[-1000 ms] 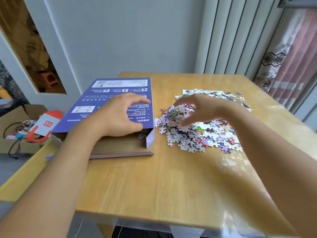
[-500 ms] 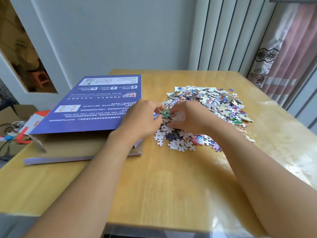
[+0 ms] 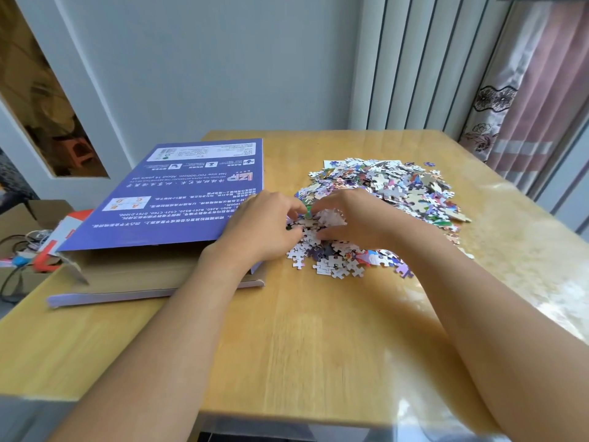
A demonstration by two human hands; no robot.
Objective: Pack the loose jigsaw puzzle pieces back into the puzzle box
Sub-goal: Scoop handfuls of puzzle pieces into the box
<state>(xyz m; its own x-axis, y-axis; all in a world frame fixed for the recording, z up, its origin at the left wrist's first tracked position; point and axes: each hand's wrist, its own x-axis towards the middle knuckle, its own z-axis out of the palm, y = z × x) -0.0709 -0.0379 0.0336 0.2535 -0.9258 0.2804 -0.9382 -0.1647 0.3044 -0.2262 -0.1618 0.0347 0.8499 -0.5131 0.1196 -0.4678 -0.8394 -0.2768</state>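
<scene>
Puzzle pieces (image 3: 382,199) mostly heaped on the surface (image 3: 302,330) beside the puzzle box (image 3: 165,218); my left hand (image 3: 264,224) and right hand (image 3: 353,218) each grip a cluster, fingers curled.

— Can you see inside the puzzle box (image 3: 153,269)?
— No, its purple lid (image 3: 178,199) covers the inside and the left hand (image 3: 258,228) blocks the near right corner.
— What do the hands hold?
— Both hands' fingers curl into the heap of puzzle pieces (image 3: 382,199), so the pieces under the right hand (image 3: 353,218) are hidden — how many are in either grip, I cannot tell.
— And the lid's print?
— Upside down and too small to read — the counter (image 3: 302,339) runs off the frame's edges
</scene>
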